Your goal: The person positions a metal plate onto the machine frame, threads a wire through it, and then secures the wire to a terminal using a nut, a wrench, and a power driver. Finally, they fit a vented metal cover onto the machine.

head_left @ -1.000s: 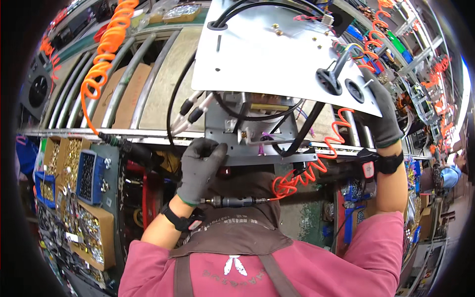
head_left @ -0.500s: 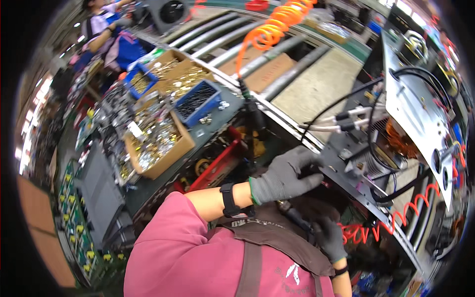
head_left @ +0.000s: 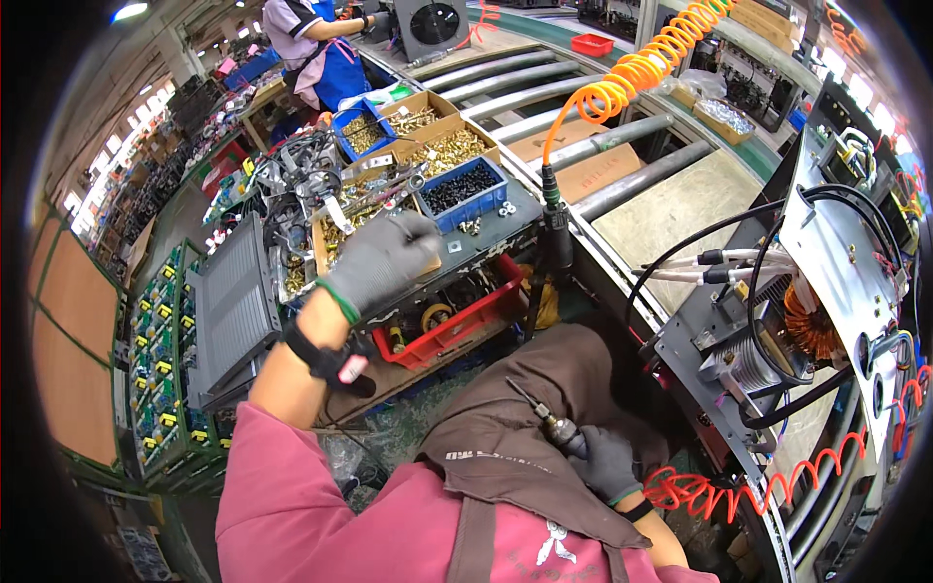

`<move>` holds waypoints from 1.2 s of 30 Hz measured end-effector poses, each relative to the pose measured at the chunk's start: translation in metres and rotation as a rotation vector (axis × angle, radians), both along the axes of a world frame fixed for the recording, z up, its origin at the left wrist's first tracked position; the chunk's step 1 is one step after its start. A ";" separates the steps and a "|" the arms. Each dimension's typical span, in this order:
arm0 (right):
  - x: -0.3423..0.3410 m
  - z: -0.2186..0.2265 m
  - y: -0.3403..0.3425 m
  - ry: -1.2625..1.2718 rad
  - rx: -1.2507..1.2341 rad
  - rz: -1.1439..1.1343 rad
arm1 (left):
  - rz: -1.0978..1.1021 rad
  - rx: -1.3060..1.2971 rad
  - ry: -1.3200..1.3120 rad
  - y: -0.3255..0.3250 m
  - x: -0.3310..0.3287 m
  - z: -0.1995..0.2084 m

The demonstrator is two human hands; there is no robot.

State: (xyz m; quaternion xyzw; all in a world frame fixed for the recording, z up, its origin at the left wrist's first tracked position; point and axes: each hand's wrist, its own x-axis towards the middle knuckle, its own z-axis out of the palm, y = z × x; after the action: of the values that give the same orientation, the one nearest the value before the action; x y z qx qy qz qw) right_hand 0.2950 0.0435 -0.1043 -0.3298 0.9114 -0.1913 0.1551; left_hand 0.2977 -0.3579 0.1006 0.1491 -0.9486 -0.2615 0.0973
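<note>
My left hand (head_left: 381, 257), in a grey glove with a green cuff, is over the near edge of a cardboard box of metal parts (head_left: 335, 236). Its fingers are curled together, and whatever they may hold is hidden. Just beyond it stand a blue bin of black screws (head_left: 465, 191) and a box of brass-coloured screws (head_left: 449, 148). Low by my lap, my gloved right hand (head_left: 604, 464) is closed around a power screwdriver (head_left: 559, 428). The bit points up and to the left, and a red coiled hose (head_left: 714, 496) runs close by.
An open metal chassis (head_left: 826, 272) with a copper coil and cables stands on the roller conveyor at right. An orange coiled hose (head_left: 641, 68) suspends another driver (head_left: 555, 228). Below the bench sits a red crate (head_left: 457, 325). Another person (head_left: 311, 44) works at the far left.
My left hand has moved left from the chassis edge to the parts boxes. My head view has shifted, and the screwdriver in my right hand shows more plainly.
</note>
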 end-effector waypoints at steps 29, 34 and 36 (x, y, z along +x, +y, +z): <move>-0.021 -0.005 -0.011 -0.305 0.280 -0.040 | 0.062 0.074 -0.516 -0.187 -0.073 0.004; -0.017 0.002 -0.011 -0.287 0.238 -0.044 | -0.060 0.043 -0.544 -0.198 -0.078 0.001; -0.015 0.002 -0.009 -0.287 0.238 -0.056 | 0.048 0.150 -0.491 -0.200 -0.076 0.004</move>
State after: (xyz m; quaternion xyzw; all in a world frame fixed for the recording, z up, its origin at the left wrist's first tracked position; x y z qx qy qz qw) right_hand 0.2798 0.0344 -0.1021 -0.2529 0.9049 -0.1313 0.3161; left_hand 0.2217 -0.5580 0.1045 0.2372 -0.9181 -0.2846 -0.1411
